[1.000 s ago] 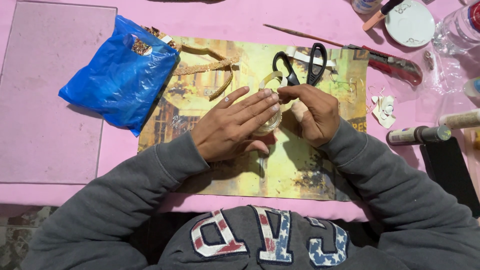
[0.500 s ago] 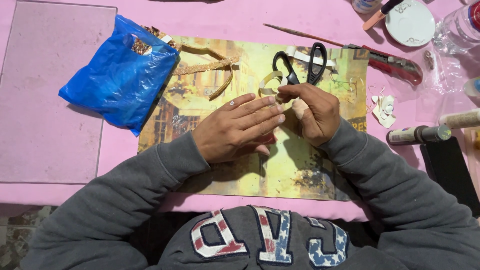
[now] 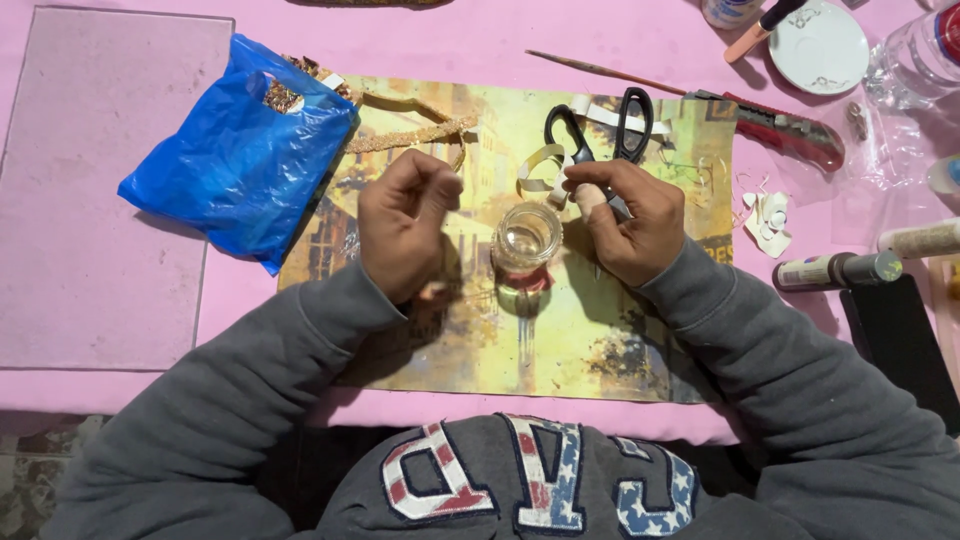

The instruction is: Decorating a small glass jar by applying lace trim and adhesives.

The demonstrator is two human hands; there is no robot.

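Working over a yellow print (image 3: 600,340) spread on a pink cloth (image 3: 150,300), with hands held apart on either side of a small glass jar (image 3: 526,240). Left hand (image 3: 405,225) curled loosely, thumb and forefinger pinched together, hovering just left of the jar without touching it; whether anything sits in that pinch cannot be told. Right hand (image 3: 630,215) closed around a pale, rounded piece at its fingertips, just right of the jar and also clear of it. Jar upright, mouth open, seen from above, midway between both hands.

Just beyond the right hand, black-handled scissors (image 3: 600,125), lying across curled strips of pale paper (image 3: 545,170). Farther out past the scissors, a thin brush (image 3: 600,70) and a red utility knife (image 3: 790,125). Right of the right hand, small white paper scraps (image 3: 768,218) and, beyond them, a dark marker (image 3: 835,270). At the far right corner, a white lid (image 3: 820,45) and a clear bottle (image 3: 915,55).

Left of the left hand, a crumpled blue bag (image 3: 235,165), with a glittery gold cord (image 3: 415,135) trailing from it toward the hand. Well left of that, a clear plastic sheet (image 3: 90,200) flat on the cloth. Grey sleeves (image 3: 240,400) framing the bottom of the view.
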